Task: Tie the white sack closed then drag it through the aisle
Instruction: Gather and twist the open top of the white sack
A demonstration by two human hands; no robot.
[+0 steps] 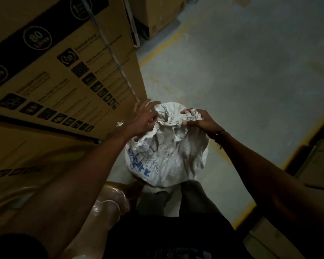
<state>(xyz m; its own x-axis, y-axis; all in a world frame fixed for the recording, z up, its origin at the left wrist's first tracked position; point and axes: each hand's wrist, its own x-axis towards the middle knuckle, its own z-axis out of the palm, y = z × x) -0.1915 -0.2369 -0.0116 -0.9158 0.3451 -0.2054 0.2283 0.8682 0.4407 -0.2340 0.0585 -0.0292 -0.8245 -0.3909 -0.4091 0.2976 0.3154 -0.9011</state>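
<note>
While right hand (200,121) pinches the sack (166,146) mouth, left hand (144,118) spreads open beside boxes (64,71).

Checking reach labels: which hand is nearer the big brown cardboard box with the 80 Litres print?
Left hand, just beside the cardboard box's lower corner; right hand is across the sack mouth.

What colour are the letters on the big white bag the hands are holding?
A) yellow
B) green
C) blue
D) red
C: the print on the side of the white sack is blue, below where the left hand and right hand gather its top.
</note>
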